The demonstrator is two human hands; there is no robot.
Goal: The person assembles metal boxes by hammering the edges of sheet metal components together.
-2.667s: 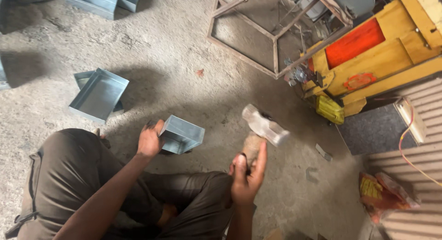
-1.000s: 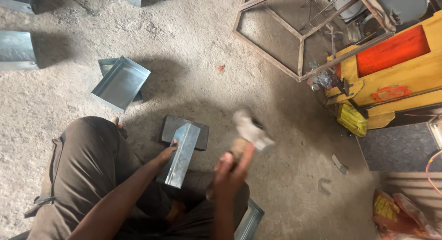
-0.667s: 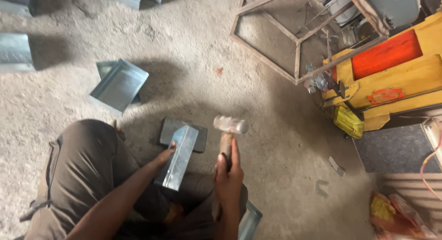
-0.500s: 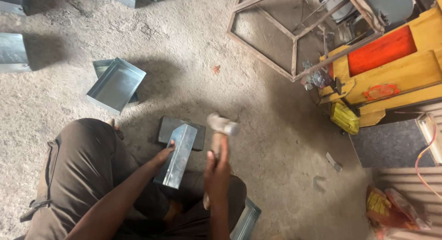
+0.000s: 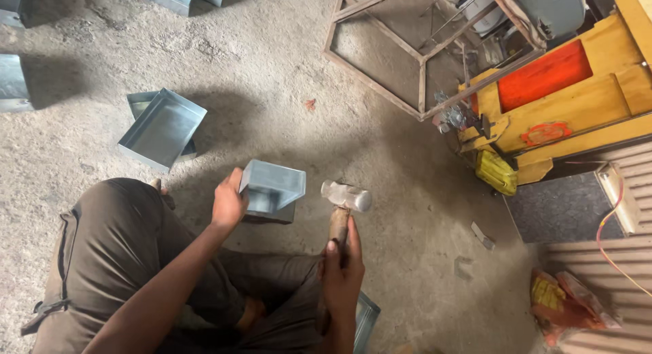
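Since half a second before, the metal tray [image 5: 272,186] had been turned from standing on its edge to lying tilted with its hollow side showing, and the hammer [image 5: 345,203] had drawn back to the right of it. The left hand [image 5: 228,202] gripped the tray's left rim, holding it over a dark plate [image 5: 270,215] on the concrete floor [image 5: 285,75]. The right hand [image 5: 341,272] was clenched around the hammer's wooden handle, head just beside the tray. Two stacked trays [image 5: 161,128] lay well apart to the left.
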